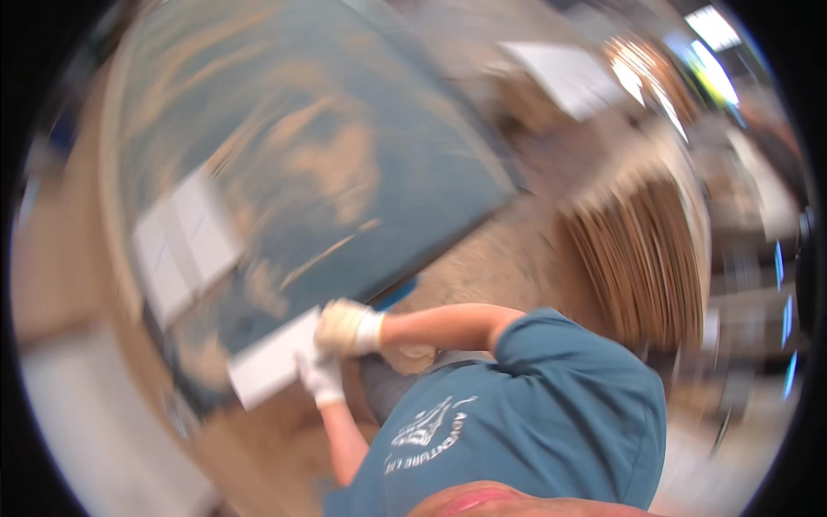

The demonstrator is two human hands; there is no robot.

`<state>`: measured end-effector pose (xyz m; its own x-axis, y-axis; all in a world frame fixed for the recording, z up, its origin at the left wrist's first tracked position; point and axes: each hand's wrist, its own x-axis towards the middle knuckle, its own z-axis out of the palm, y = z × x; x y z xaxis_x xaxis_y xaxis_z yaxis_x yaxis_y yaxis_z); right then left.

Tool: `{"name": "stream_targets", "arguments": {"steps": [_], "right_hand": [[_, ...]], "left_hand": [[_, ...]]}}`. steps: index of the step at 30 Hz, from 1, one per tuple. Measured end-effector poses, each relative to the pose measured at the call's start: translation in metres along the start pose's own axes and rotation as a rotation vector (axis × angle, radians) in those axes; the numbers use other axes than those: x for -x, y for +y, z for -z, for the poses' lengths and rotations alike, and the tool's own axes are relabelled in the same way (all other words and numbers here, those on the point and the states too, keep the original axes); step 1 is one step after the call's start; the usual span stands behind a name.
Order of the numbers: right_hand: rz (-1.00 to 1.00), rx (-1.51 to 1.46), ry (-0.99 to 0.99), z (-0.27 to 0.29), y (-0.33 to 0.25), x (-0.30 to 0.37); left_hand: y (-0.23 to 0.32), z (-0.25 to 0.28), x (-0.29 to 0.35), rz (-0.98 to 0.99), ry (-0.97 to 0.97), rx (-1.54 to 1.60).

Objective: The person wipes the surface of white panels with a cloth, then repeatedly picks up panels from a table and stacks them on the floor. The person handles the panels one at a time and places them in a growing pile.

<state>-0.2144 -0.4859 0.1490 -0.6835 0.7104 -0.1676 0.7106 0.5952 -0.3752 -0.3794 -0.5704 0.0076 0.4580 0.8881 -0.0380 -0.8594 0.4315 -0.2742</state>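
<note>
A white, flat-topped rectangular piece [274, 358], a box or a folded board, lies over the near edge of a dark green table [413, 181]. My right hand [345, 327], in a pale work glove, is closed at its upper right corner. My left hand [319, 375], gloved in white, grips its right end just below, close to the right hand. Blur hides the exact finger positions and the underside of the piece. Farther left on the table sits a white box [187, 244] with a greyish strip across its top.
Tan dusty streaks or scraps [327, 155] mark the tabletop. A tall stack of brown cardboard sheets [642, 258] stands at the right. White sheets [564, 79] top a pile at the back right. A large pale surface [103, 422] is at the lower left.
</note>
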Motion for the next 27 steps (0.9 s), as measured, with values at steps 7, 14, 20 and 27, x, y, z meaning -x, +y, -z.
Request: {"name": "stream_targets", "arguments": {"steps": [7, 14, 20, 27], "right_hand": [[-0.315, -0.009, 0.289, 0.000, 0.027, 0.209], [-0.731, 0.062, 0.606, 0.036, 0.105, 0.471], [-1.276, -0.099, 0.679, 0.026, 0.145, 0.681], [-1.756, -0.548, 0.741, -0.036, 0.180, 0.874]], "left_hand": [[-0.167, -0.024, -0.029, -0.007, 0.520, -0.862], [-0.427, -0.005, -0.132, 0.552, -0.001, -1.088], [-0.682, 0.040, -0.143, 1.105, 0.114, -1.200], [-0.899, 0.136, -0.132, 1.489, -0.024, -1.232]]}}
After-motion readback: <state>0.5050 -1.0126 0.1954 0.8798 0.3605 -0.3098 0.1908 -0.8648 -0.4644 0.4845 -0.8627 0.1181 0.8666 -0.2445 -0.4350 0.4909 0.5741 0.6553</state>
